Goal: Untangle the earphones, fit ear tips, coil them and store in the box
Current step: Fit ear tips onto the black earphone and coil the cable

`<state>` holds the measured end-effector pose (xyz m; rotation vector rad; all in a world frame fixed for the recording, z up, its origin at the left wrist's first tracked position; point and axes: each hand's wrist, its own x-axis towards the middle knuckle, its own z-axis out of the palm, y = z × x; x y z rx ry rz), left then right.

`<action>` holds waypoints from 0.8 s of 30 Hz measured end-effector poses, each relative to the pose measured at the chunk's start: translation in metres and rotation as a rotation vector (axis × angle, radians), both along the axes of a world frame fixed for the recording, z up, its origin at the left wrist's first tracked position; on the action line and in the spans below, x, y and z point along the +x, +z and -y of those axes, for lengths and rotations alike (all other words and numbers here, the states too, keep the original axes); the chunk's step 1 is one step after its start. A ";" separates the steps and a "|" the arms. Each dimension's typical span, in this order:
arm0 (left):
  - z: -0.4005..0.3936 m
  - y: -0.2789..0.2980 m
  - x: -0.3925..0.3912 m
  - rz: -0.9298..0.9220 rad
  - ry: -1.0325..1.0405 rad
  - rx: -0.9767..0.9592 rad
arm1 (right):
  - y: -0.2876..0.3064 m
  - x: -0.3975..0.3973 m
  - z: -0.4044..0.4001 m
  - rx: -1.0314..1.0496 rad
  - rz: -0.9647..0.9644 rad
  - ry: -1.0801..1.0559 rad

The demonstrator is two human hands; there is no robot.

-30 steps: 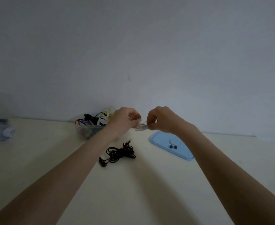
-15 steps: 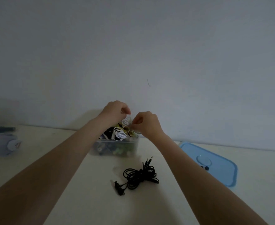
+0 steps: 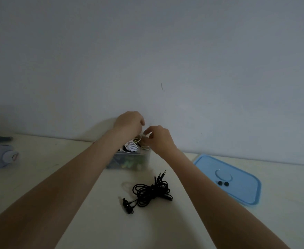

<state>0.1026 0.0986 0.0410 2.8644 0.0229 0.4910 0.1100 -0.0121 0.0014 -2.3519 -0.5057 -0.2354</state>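
Fingers of the left hand (image 3: 128, 123) and right hand (image 3: 157, 138) are curling together over the clear box (image 3: 140, 159), pinching pale earphone wires (image 3: 138, 140) piled in it. Black earphones (image 3: 150, 192) are lying coiled on the tabletop (image 3: 165, 227), two ear tips (image 3: 223, 183) sitting on the blue lid (image 3: 244, 191).

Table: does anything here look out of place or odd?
Slightly. Two black ear tips lie loose on the blue lid, off the box. Black earphones sit tangled on the table.
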 end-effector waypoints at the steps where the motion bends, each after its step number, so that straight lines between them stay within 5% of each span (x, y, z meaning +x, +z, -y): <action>1: 0.000 0.002 -0.008 0.117 -0.022 0.008 | 0.004 -0.005 0.006 0.046 0.027 0.003; 4: 0.008 0.006 -0.038 0.262 -0.205 -0.027 | 0.017 -0.015 0.031 0.036 0.133 -0.014; 9: 0.025 -0.017 -0.079 -0.237 -0.343 0.047 | 0.012 -0.044 0.066 -0.301 -0.149 0.166; 12: 0.032 -0.043 -0.091 -0.414 -0.269 0.102 | -0.008 -0.062 0.072 -0.221 -0.314 0.251; 20: 0.068 -0.061 -0.091 -0.287 -0.360 -0.529 | -0.005 -0.081 0.117 -0.008 -0.270 0.139; 24: 0.097 -0.061 -0.082 -0.318 -0.442 -0.599 | 0.006 -0.079 0.151 -0.110 -0.312 0.033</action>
